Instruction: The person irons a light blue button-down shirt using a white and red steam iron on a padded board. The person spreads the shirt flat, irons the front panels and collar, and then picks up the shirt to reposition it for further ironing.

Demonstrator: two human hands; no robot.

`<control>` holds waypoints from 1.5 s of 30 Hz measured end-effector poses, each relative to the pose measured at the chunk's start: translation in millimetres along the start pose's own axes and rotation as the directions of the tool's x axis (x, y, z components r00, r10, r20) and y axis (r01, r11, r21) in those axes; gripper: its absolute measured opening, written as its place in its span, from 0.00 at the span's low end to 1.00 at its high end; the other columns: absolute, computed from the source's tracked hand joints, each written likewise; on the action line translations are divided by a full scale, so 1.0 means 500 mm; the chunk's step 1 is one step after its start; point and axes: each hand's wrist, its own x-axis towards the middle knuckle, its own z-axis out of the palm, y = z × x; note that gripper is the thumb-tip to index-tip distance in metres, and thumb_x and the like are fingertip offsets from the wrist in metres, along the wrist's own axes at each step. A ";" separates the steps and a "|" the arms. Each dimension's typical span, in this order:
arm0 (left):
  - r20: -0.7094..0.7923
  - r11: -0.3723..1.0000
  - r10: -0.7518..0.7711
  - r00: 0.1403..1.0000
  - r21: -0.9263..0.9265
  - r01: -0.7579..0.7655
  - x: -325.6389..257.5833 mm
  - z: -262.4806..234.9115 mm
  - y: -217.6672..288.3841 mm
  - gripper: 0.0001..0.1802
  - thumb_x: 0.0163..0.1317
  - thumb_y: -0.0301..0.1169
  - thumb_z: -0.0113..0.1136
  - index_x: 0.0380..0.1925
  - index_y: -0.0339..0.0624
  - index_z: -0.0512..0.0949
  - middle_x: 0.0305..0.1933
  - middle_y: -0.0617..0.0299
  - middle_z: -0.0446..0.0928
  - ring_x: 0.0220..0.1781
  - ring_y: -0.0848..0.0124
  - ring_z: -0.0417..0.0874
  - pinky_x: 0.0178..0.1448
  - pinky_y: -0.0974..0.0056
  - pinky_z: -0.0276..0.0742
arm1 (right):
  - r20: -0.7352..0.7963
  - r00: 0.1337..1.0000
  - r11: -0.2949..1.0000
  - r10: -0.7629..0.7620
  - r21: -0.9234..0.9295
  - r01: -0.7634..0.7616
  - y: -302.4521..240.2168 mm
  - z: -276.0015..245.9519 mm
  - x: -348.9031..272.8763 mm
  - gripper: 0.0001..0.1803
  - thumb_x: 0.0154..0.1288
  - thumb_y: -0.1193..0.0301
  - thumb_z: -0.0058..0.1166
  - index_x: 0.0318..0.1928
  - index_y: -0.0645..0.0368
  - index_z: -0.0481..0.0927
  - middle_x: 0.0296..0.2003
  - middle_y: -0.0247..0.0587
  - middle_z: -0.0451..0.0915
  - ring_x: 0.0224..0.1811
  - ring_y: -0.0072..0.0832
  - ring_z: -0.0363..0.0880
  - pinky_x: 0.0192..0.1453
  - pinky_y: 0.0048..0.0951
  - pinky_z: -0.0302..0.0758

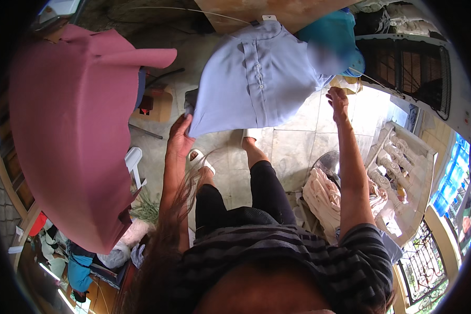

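Left hand [179, 137]: closed on the lower corner of a pale blue shirt [256, 83], thumb and fingers pinching the hem.
Right hand [338, 99]: raised at the shirt's far side, fingers curled near its sleeve edge; whether it truly grips cloth cannot be told from this angle.
Shirt: hangs spread in front of the person, button placket facing the camera, collar up near a thin line [193, 10] that runs overhead.
Beside it: a pink garment [73, 136] hangs to the left, well apart; a teal garment [335, 36] sits just behind the shirt's right shoulder.
Below: tiled floor [293, 141], the person's feet in white sandals [200, 157], and a heap of cream cloth [324, 196] near the right leg.
Step in hand: by the look of it, the shirt is being stretched flat between both hands as it hangs.
Next move calls for: an even pull at both edges, so the cloth sits smooth without dragging the collar off its hold.
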 end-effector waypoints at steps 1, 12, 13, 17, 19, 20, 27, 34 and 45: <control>0.030 0.994 -0.112 0.993 0.011 0.111 -0.008 -0.007 0.006 0.15 0.69 0.29 0.58 0.54 0.39 0.76 0.50 0.61 0.82 0.51 0.71 0.83 0.59 0.64 0.77 | 0.033 0.999 1.000 0.012 -0.014 -0.012 0.007 0.012 -0.022 0.14 0.67 0.59 0.58 0.48 0.50 0.78 0.41 0.29 0.81 0.43 0.23 0.80 0.49 0.32 0.71; 0.396 0.815 0.350 0.849 0.318 -0.484 -0.161 0.288 0.109 0.26 0.72 0.26 0.51 0.68 0.30 0.63 0.67 0.57 0.71 0.66 0.72 0.71 0.71 0.68 0.61 | 0.152 0.983 0.982 -0.099 -0.146 0.121 -0.013 0.117 -0.384 0.16 0.66 0.70 0.54 0.52 0.63 0.76 0.39 0.42 0.82 0.38 0.28 0.82 0.39 0.28 0.78; 0.445 0.789 0.330 0.832 0.353 -0.502 -0.173 0.324 0.134 0.27 0.73 0.27 0.52 0.68 0.28 0.61 0.68 0.55 0.69 0.68 0.72 0.69 0.73 0.68 0.58 | 0.110 0.975 0.961 -0.192 -0.179 0.209 -0.036 0.119 -0.398 0.16 0.66 0.71 0.54 0.53 0.62 0.76 0.41 0.42 0.82 0.39 0.28 0.82 0.40 0.29 0.78; 0.644 0.792 0.266 0.717 0.278 -0.544 -0.251 0.468 0.224 0.26 0.73 0.29 0.51 0.67 0.28 0.63 0.65 0.56 0.71 0.63 0.75 0.72 0.69 0.70 0.64 | 0.041 0.805 0.783 -0.592 -0.211 0.586 -0.253 0.137 -0.452 0.22 0.64 0.76 0.56 0.59 0.59 0.73 0.50 0.44 0.79 0.44 0.30 0.82 0.44 0.29 0.80; 0.760 0.752 0.171 0.626 0.310 -0.582 -0.311 0.519 0.289 0.26 0.73 0.29 0.51 0.67 0.28 0.64 0.65 0.56 0.72 0.62 0.75 0.73 0.68 0.70 0.66 | 0.123 0.642 0.632 -0.757 -0.112 0.767 -0.466 0.158 -0.538 0.31 0.59 0.75 0.61 0.64 0.57 0.70 0.58 0.42 0.75 0.53 0.30 0.78 0.55 0.33 0.76; 0.808 0.729 0.115 0.578 0.327 -0.601 -0.345 0.543 0.320 0.26 0.73 0.29 0.50 0.67 0.28 0.64 0.64 0.56 0.73 0.61 0.76 0.73 0.67 0.70 0.66 | 0.175 0.527 0.532 -0.832 -0.024 0.847 -0.558 0.165 -0.579 0.38 0.56 0.72 0.65 0.67 0.56 0.67 0.61 0.42 0.72 0.62 0.33 0.73 0.61 0.35 0.72; 0.922 0.566 0.013 0.387 0.312 -0.763 -0.585 0.621 0.530 0.23 0.70 0.31 0.54 0.63 0.32 0.70 0.55 0.60 0.80 0.51 0.77 0.81 0.58 0.71 0.76 | 0.621 0.183 0.295 -0.762 0.081 0.952 -0.919 0.193 -0.834 0.40 0.49 0.69 0.62 0.66 0.60 0.67 0.55 0.47 0.78 0.55 0.36 0.77 0.62 0.35 0.71; 0.872 0.626 0.201 0.446 0.236 -0.744 -0.781 0.484 0.651 0.18 0.69 0.28 0.54 0.56 0.33 0.75 0.52 0.56 0.82 0.50 0.69 0.83 0.59 0.65 0.78 | 0.831 0.233 0.443 -0.505 0.019 0.896 -0.751 0.343 -0.743 0.29 0.52 0.63 0.69 0.54 0.64 0.79 0.46 0.49 0.84 0.50 0.32 0.82 0.55 0.34 0.76; 0.566 0.188 0.713 0.413 0.413 -0.891 -0.987 0.244 0.551 0.14 0.71 0.27 0.50 0.50 0.35 0.80 0.51 0.59 0.81 0.55 0.75 0.79 0.63 0.68 0.70 | 0.834 0.059 0.837 -0.548 0.547 0.029 -0.992 0.479 -0.724 0.30 0.70 0.52 0.50 0.62 0.62 0.71 0.55 0.46 0.78 0.55 0.37 0.79 0.61 0.38 0.77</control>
